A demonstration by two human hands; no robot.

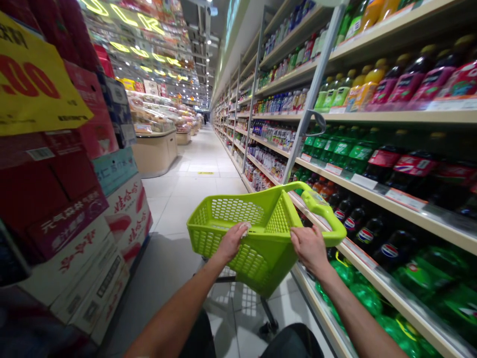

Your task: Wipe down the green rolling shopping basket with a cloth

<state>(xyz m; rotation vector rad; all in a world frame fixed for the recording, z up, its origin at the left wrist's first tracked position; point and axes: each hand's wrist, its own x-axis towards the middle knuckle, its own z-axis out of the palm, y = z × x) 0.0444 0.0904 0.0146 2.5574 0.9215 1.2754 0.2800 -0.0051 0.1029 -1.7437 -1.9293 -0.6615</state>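
Observation:
A lime-green plastic shopping cart (257, 263) stands crosswise in front of me, its perforated basket showing nothing inside. My left hand (231, 242) is closed at the near side rim, with a small crumpled white piece, like a tissue or wipe, at its fingertips. Farther right, my right hand (308, 247) wraps its fingers over the rim beside the cart's handle (337, 226). The palms and the undersides of the fingers are hidden.
Shelves of bottled drinks (395, 199) line the right side, close to the cart. Stacked drink cartons (128, 214) stand at left under a yellow price sign (33, 74). A tiled aisle (201, 159) runs ahead past a rounded display counter (154, 154).

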